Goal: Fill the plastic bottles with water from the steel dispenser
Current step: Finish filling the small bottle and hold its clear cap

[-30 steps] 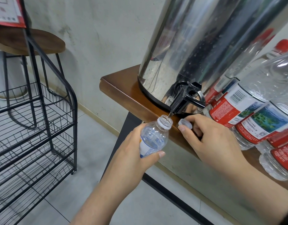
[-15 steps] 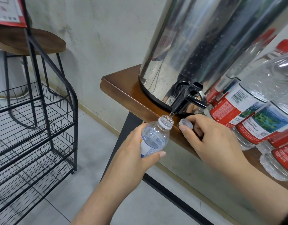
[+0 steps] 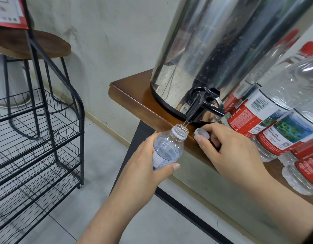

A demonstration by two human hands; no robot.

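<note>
My left hand [image 3: 143, 166] grips a small clear plastic bottle [image 3: 168, 148] with a blue and white label. Its open neck sits just under the black tap [image 3: 201, 106] of the tall steel dispenser [image 3: 222, 50]. A thin stream of water runs from the tap into the neck. My right hand [image 3: 231, 152] rests on the wooden table's edge [image 3: 134, 101] and pinches the bottle's clear cap [image 3: 202, 133] between thumb and fingers. Several larger red-labelled bottles [image 3: 268, 117] lie on the table to the right.
A black wire rack [image 3: 46, 138] stands on the tiled floor at the left, with a round wooden stool [image 3: 37, 44] behind it. The table's black metal leg [image 3: 134, 147] runs down below the bottle. A pale wall is behind.
Almost nothing has moved; both hands keep the same hold while water keeps running into the bottle.
</note>
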